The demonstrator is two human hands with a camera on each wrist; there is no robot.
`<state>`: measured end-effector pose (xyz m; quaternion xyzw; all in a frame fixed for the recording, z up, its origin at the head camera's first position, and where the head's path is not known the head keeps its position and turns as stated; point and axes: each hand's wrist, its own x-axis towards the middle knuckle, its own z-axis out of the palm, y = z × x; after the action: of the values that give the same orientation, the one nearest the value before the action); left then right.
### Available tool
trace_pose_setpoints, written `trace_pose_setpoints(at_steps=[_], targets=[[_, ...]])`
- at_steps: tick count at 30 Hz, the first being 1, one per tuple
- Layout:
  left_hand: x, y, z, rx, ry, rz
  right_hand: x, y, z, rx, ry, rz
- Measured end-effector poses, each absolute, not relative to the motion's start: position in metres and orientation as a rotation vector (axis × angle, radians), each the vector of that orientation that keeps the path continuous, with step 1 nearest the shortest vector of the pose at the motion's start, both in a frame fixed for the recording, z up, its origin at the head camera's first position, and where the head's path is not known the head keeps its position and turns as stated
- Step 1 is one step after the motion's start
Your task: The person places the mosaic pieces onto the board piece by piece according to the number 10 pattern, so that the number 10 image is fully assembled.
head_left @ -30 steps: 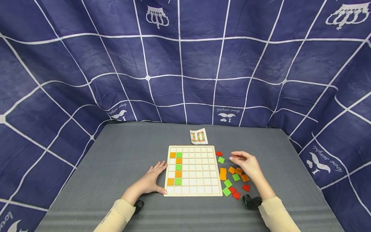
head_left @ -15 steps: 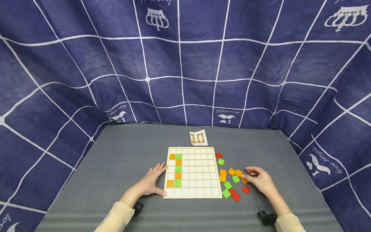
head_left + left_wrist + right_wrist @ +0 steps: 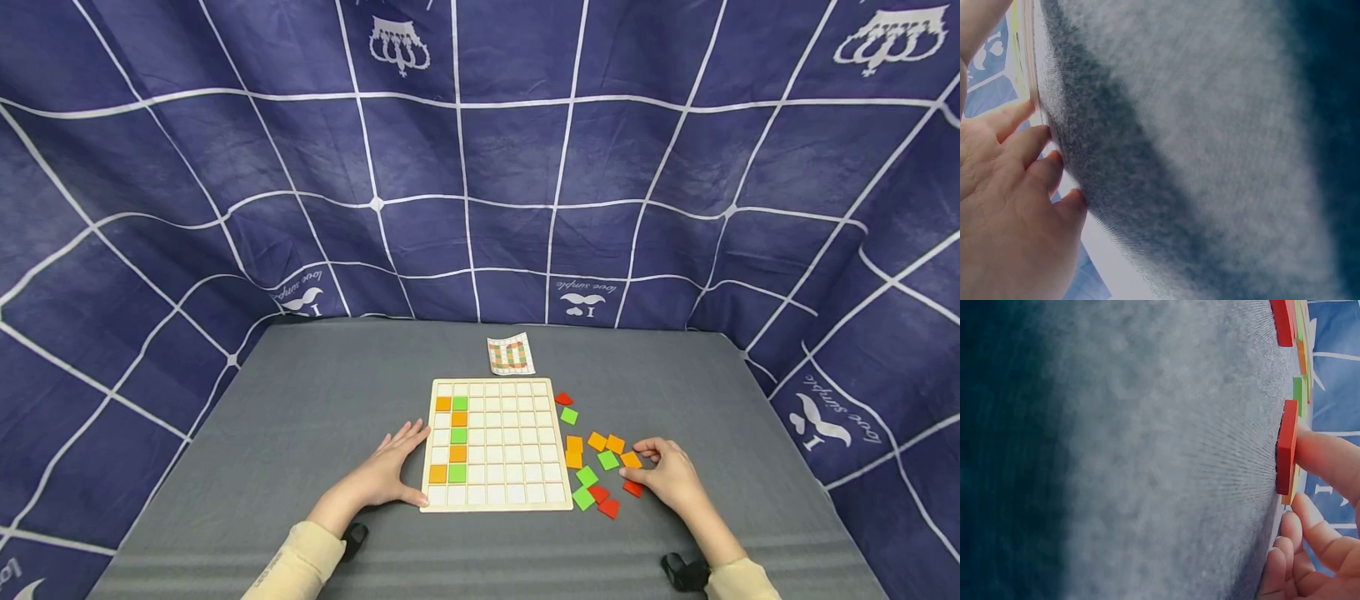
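Note:
My left hand (image 3: 386, 472) lies spread along the left edge of a pale wooden grid board (image 3: 517, 507), thumb near its front corner and fingertips touching the side. In the left wrist view, the fingertips of my left hand (image 3: 1022, 206) meet the board's edge. At the right, my right hand (image 3: 671, 479) pinches an orange square tile (image 3: 631, 460) between thumb and forefinger on the table. A red tile (image 3: 633, 489) lies just in front of the thumb. In the right wrist view, that red tile (image 3: 1286, 450) partly hides the orange tile (image 3: 1293, 492). Orange and green squares fill part of the board's two left columns.
Several loose orange, green and red tiles lie between board and right hand, among them a green tile (image 3: 607, 460) and a red tile (image 3: 609, 508). A paper pattern card (image 3: 512, 354) lies behind the board. A blue curtain (image 3: 517, 233) surrounds the grey table (image 3: 360, 358).
My right hand has moved right and toward me from above the table to the orange tile at the pile's right side, where it now pinches it. The left hand stays at the board.

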<state>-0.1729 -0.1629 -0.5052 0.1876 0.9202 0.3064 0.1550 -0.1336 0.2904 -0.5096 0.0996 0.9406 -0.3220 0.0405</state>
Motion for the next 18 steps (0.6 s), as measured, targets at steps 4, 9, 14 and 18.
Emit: trace_pose_setpoints(at_steps=[4, 9, 14, 18], targets=[[-0.1734, -0.1633, -0.5041, 0.540, 2.630, 0.871, -0.1325, 0.2875, -0.5082, 0.317, 2.894, -0.989], [-0.1748, -0.1623, -0.5012, 0.539, 2.628, 0.875, -0.1324, 0.2874, -0.5062, 0.313, 2.921, -0.978], [-0.1744, -0.1615, -0.5007, 0.532, 2.632, 0.865, -0.1304, 0.2861, -0.5069, 0.300, 2.978, -0.928], [-0.1734, -0.1610, -0.5017, 0.529, 2.637, 0.859, -0.1270, 0.2839, -0.5074, 0.233, 3.055, -0.866]])
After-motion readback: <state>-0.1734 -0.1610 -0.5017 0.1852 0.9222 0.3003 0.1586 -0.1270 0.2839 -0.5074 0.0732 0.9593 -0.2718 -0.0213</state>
